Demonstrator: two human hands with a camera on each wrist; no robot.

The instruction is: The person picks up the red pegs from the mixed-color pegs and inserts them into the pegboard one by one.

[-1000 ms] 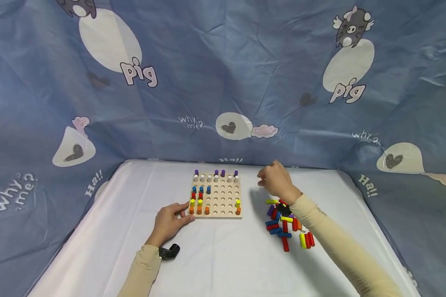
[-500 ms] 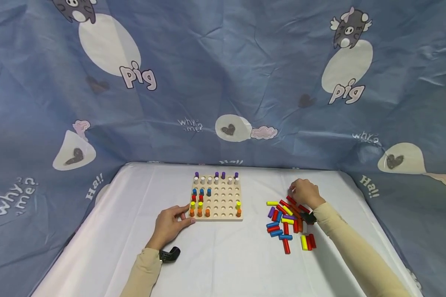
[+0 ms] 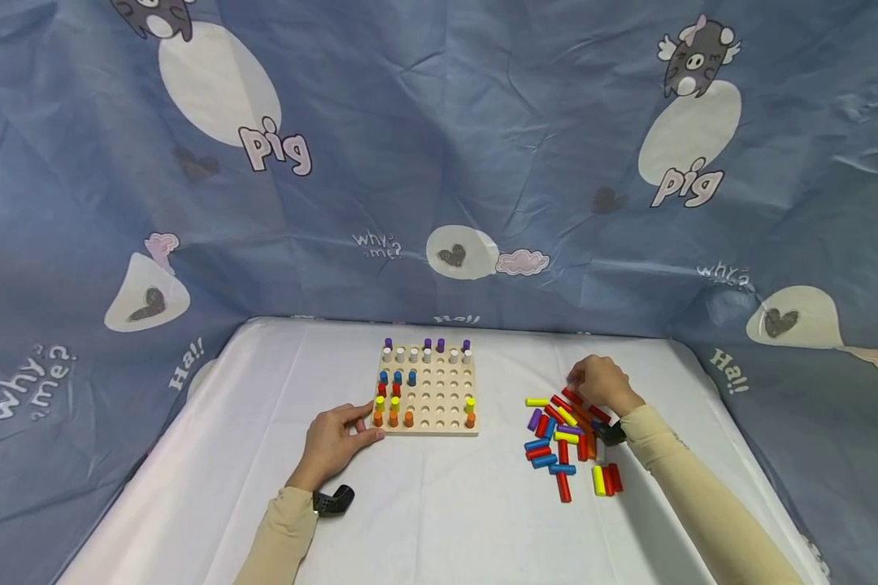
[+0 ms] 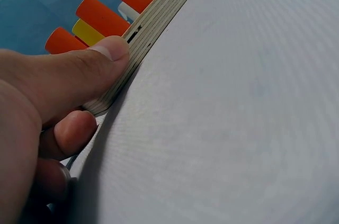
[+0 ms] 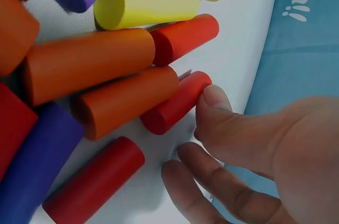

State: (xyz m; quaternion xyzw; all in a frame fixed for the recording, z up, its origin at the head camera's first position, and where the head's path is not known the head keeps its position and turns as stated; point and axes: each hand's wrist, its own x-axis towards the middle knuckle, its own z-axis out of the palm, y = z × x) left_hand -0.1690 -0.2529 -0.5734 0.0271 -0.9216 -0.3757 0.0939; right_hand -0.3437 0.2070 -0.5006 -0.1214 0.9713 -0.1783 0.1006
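Note:
A wooden peg board (image 3: 439, 394) lies mid-table with purple, white, blue, red, yellow and orange pegs standing in some holes. My left hand (image 3: 366, 422) holds its near left corner. In the left wrist view the thumb (image 4: 100, 60) presses on the board's layered edge (image 4: 159, 12) and a curled finger (image 4: 74, 131) sits under the corner, with orange pegs (image 4: 100, 16) behind. My right hand (image 3: 576, 382) is at the far end of the loose peg pile (image 3: 567, 443). In the right wrist view the right hand (image 5: 193, 144) has its thumb touching a red peg (image 5: 172, 105), with the fingers apart from it.
A white cloth (image 3: 439, 512) covers the table, which drops off at left, right and front. Blue cartoon fabric (image 3: 439, 162) hangs behind and at both sides. Black wrist mounts show by the left wrist (image 3: 332, 500) and the right wrist (image 3: 613, 432).
My right hand moved from beside the board's right edge back to the pile and has since stayed at its far end. The left hand has not moved.

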